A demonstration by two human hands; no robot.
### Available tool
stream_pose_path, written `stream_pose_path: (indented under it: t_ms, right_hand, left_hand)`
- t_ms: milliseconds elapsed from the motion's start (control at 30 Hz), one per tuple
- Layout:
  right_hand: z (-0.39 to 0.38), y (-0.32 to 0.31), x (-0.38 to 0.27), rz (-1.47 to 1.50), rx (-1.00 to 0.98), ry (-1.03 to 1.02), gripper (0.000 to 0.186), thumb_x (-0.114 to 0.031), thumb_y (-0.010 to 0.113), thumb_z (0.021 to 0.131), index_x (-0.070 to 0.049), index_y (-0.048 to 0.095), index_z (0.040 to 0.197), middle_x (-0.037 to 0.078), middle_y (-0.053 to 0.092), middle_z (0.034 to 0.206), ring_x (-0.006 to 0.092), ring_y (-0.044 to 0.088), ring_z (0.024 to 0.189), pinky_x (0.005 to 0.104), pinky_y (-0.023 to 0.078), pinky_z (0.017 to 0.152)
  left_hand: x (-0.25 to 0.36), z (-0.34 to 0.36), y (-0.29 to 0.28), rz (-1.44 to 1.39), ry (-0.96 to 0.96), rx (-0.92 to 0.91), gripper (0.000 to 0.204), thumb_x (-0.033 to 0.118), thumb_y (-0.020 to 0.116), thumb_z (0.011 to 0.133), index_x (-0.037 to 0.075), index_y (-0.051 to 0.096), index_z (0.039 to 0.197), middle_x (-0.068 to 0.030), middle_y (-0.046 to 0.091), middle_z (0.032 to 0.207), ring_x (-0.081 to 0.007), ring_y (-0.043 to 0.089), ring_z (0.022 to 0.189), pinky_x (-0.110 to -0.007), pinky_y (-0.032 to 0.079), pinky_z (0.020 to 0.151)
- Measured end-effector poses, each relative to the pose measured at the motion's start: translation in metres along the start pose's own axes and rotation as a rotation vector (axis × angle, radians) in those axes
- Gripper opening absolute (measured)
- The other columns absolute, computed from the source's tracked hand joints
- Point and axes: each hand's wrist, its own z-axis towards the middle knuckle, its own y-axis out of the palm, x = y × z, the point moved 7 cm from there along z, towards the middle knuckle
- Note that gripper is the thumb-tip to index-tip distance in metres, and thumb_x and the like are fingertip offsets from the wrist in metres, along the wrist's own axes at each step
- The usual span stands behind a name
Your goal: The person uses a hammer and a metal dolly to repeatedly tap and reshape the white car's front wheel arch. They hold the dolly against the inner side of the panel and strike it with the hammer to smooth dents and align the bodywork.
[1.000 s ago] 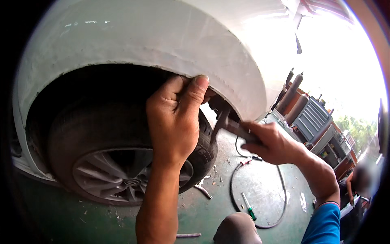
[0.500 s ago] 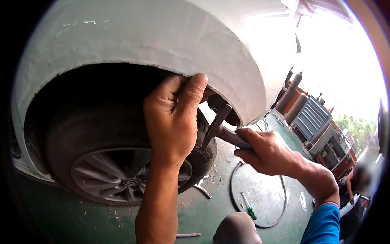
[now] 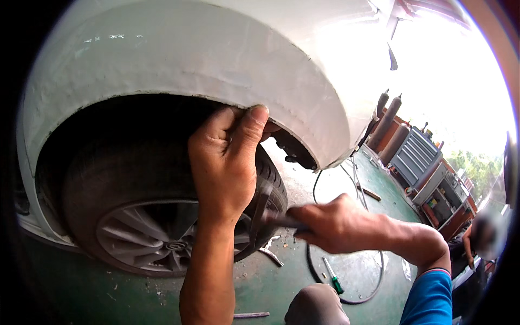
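Observation:
A pale car fender (image 3: 260,59) arches over a black tyre (image 3: 135,168) with a silver alloy wheel (image 3: 135,233). My left hand (image 3: 225,162) pinches the lip of the wheel arch, thumb on the outer edge. Its fingers curl up behind the lip, where I cannot see whether they hold anything else. Lower and to the right, my right hand (image 3: 338,222) is closed round the handle of a hammer (image 3: 257,216). The hammer's long, narrow head is blurred by motion and hangs in front of the tyre, apart from the fender.
On the green floor lie a green-handled screwdriver (image 3: 333,276), a looped dark hose (image 3: 376,287) and small debris. My knee (image 3: 317,306) shows at the bottom. Far right stand gas cylinders (image 3: 387,122), a grey tool cabinet (image 3: 416,157) and another person (image 3: 476,244).
My right hand has swung the hammer down and left, away from the arch edge. My left hand keeps its grip on the lip; the view has shifted slightly.

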Motion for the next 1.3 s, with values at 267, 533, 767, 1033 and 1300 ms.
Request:
stream_pose_path:
  t_ms: [267,533,767,1033,1300]
  right_hand:
    - [-0.001,-0.028,0.039,0.146,0.339,0.193,0.029,-0.017,0.068,0.093,0.002,0.054,0.11,0.015,0.062,0.069,0.0307,0.065,0.058,0.0394,0.051,0.053]
    - [-0.007,0.018,-0.014,-0.077,-0.278,-0.133,0.027,-0.025,0.069,0.092,-0.004,0.057,0.105,0.01,0.059,0.065,0.0317,0.062,0.052,0.0384,0.051,0.048]
    - [0.004,-0.015,0.017,0.088,0.221,0.0,0.024,-0.018,0.069,0.091,-0.004,0.052,0.1,0.012,0.058,0.065,0.0305,0.064,0.056,0.0432,0.05,0.049]
    - [0.011,-0.032,0.028,0.076,0.415,0.027,0.021,-0.018,0.066,0.094,-0.002,0.056,0.101,0.011,0.061,0.066,0.0276,0.066,0.056,0.04,0.052,0.046]
    - [0.007,0.006,-0.01,-0.024,-0.124,-0.17,0.018,-0.018,0.06,0.097,-0.002,0.056,0.102,0.008,0.057,0.067,0.0253,0.061,0.053,0.0371,0.051,0.045]
  left_hand:
    - [0.004,0.002,0.003,-0.046,-0.016,0.013,0.022,0.018,0.066,0.098,-0.003,0.07,0.094,-0.0068,0.072,0.086,-0.0139,0.068,0.077,-0.029,0.057,0.077]
    - [-0.001,0.0,0.002,-0.057,-0.014,-0.004,0.022,0.018,0.066,0.097,-0.003,0.07,0.094,-0.007,0.071,0.086,-0.014,0.068,0.079,-0.029,0.057,0.077]
    - [0.0,-0.001,0.001,-0.053,-0.021,0.036,0.022,0.016,0.068,0.097,-0.005,0.068,0.089,0.0001,0.065,0.073,-0.0052,0.052,0.069,-0.022,0.043,0.064]
    - [0.006,0.001,0.002,-0.117,-0.01,0.075,0.022,0.016,0.068,0.097,-0.005,0.068,0.09,0.0015,0.063,0.073,-0.005,0.05,0.069,-0.021,0.042,0.063]
    - [0.006,0.002,-0.003,-0.026,0.005,0.031,0.024,0.017,0.069,0.096,-0.004,0.067,0.086,0.0045,0.056,0.067,-0.0034,0.043,0.064,-0.021,0.036,0.057]
